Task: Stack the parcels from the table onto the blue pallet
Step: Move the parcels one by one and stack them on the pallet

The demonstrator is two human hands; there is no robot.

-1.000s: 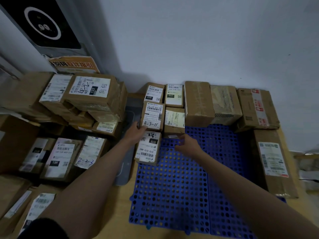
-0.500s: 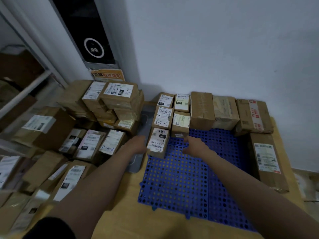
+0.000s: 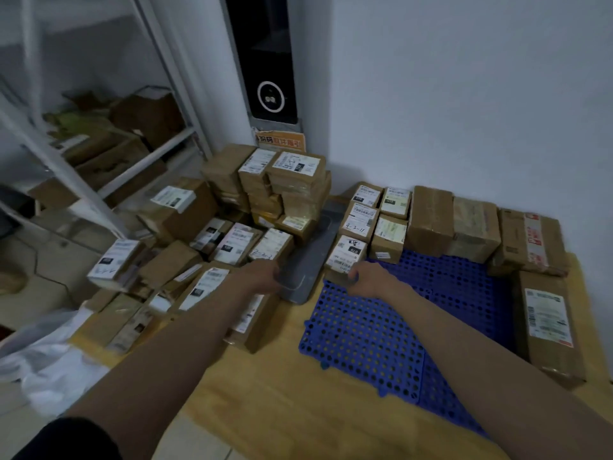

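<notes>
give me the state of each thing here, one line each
blue pallet: flat on the table, near half bare, parcels along its far and right edges
small parcel marked 070: lying at the pallet's near-left end of the row, label up
left hand: by the grey tray, holding nothing
right hand: at the small parcel's near edge, grip unclear
grey tray: flat between pile and pallet
pile of parcels: stacked left of the tray, unmoved

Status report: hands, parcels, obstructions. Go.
Left hand empty, by grey tray. Right hand touching front parcel on blue pallet. Nothing in the way.
</notes>
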